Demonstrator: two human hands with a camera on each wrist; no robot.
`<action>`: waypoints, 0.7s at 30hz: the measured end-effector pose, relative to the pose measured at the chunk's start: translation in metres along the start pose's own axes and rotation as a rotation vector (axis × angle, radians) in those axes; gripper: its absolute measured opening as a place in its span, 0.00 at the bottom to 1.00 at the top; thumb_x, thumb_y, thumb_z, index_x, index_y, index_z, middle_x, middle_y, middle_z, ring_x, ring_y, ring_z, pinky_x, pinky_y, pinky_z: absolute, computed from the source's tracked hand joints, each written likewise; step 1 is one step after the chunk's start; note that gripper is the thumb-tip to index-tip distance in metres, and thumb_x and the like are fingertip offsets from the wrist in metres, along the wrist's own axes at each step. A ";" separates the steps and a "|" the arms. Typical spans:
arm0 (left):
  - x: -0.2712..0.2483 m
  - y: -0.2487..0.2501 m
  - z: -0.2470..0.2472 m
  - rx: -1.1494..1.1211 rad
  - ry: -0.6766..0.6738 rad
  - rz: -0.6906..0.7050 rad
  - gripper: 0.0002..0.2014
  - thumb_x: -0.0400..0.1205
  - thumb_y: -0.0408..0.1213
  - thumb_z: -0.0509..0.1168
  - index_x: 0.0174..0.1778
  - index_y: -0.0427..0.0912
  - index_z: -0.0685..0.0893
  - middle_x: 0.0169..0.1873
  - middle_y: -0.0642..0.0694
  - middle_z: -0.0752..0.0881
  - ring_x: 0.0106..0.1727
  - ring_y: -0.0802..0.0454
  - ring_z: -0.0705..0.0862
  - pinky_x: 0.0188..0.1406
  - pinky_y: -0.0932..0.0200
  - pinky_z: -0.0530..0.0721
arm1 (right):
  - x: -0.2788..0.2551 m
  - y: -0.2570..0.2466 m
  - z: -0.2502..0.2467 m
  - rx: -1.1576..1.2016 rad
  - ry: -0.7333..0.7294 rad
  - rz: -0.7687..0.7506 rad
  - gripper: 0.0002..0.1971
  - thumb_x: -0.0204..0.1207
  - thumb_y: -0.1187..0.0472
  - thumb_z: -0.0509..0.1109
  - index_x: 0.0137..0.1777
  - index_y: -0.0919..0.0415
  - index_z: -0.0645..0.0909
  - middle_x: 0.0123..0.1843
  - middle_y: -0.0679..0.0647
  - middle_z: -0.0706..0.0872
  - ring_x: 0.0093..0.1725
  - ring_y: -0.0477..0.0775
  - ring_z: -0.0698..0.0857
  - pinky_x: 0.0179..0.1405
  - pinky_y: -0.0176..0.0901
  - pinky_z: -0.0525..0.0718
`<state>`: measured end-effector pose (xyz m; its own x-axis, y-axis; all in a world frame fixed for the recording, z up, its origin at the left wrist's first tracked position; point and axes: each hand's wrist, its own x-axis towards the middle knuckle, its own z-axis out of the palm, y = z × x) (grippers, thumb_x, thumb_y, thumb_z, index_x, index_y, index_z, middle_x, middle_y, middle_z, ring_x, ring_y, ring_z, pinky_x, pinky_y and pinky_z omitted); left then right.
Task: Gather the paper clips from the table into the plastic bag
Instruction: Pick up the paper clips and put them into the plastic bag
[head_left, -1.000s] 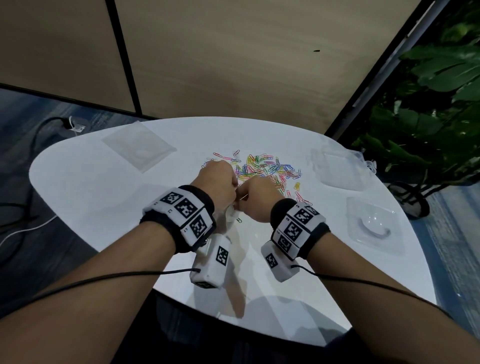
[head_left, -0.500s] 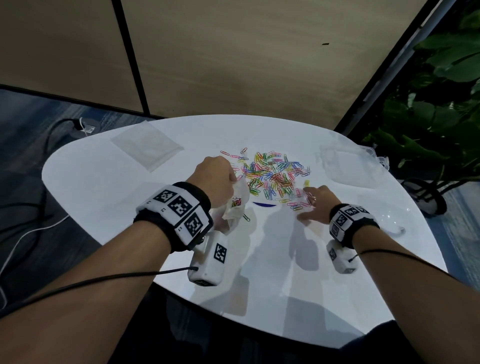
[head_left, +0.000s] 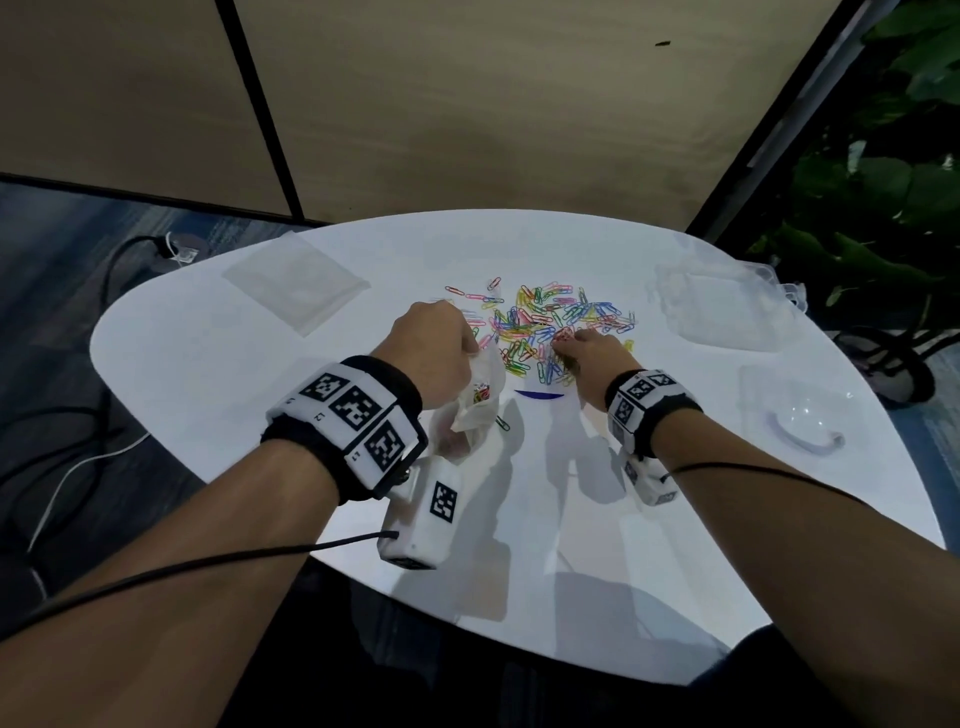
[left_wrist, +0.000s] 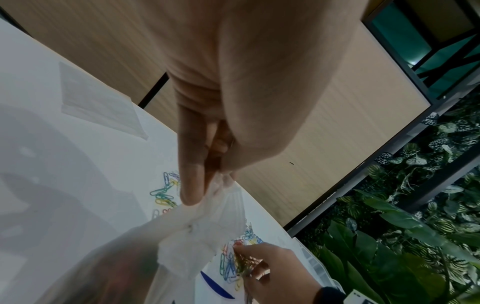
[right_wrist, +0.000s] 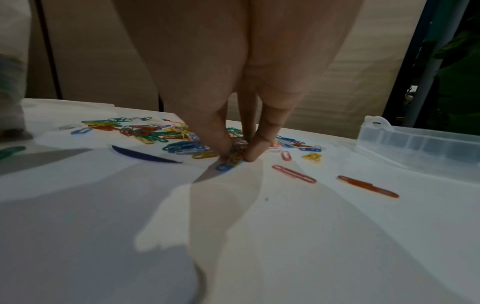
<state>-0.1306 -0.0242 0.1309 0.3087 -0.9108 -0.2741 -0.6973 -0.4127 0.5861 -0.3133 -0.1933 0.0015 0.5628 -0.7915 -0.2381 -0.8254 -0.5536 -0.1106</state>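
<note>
Pinched between thumb and fingertips of the left hand (head_left: 434, 353) is the crumpled rim of a small clear plastic bag (head_left: 480, 397), which hangs just left of centre in the head view above the white oval table (head_left: 218, 395); a few coloured clips show through its wrinkled film, though their number is too small to tell. From the left wrist view the bag's translucent mouth (left_wrist: 207, 230) sags below the fingers (left_wrist: 191, 185) in the lower middle of the frame.

Right hand (head_left: 592, 358), at the centre of the head view, has its fingertips drawn together on a small bunch of clips at the near edge of the heap of multicoloured paper clips (head_left: 550, 322); in the right wrist view thumb and fingers (right_wrist: 261, 144) close on that bunch (right_wrist: 235, 156) against the tabletop. The heap spreads across the upper middle of the table, with one green clip (head_left: 502, 423) lying apart just below the bag and two long reddish clips (right_wrist: 294, 174) lying apart at right of centre in the wrist view.

A flat clear plastic pouch (head_left: 296, 280) lies at the upper left of the table. A clear plastic compartment box (head_left: 727, 306) sits at the upper right, its cells showing nothing inside from the right wrist view (right_wrist: 415, 142). Below it, at the right edge, is a clear plastic lid or tray (head_left: 795, 421), its contents unclear. A dark blue crescent mark (head_left: 537, 395) lies between the hands
</note>
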 end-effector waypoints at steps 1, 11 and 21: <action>0.000 0.000 0.000 0.002 -0.001 -0.002 0.17 0.83 0.24 0.59 0.59 0.38 0.90 0.54 0.38 0.90 0.53 0.38 0.90 0.60 0.47 0.89 | 0.001 0.000 0.000 0.017 0.044 -0.004 0.26 0.77 0.74 0.64 0.73 0.55 0.79 0.68 0.61 0.80 0.66 0.64 0.79 0.64 0.48 0.78; -0.001 0.002 -0.001 0.019 -0.010 0.005 0.17 0.83 0.24 0.59 0.61 0.38 0.89 0.55 0.38 0.90 0.54 0.38 0.90 0.61 0.47 0.88 | -0.006 0.021 -0.018 0.740 0.122 0.439 0.06 0.70 0.65 0.79 0.36 0.53 0.92 0.37 0.52 0.92 0.45 0.53 0.92 0.57 0.43 0.88; 0.001 0.001 -0.001 -0.009 -0.008 -0.017 0.16 0.83 0.25 0.61 0.60 0.38 0.89 0.55 0.38 0.90 0.55 0.39 0.90 0.60 0.48 0.89 | -0.045 -0.037 -0.078 1.718 -0.316 0.201 0.08 0.79 0.76 0.66 0.53 0.69 0.85 0.47 0.59 0.93 0.49 0.50 0.92 0.45 0.32 0.88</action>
<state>-0.1308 -0.0256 0.1318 0.3148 -0.9037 -0.2901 -0.6863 -0.4278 0.5882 -0.3048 -0.1569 0.0915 0.5981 -0.6160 -0.5127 -0.0993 0.5778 -0.8101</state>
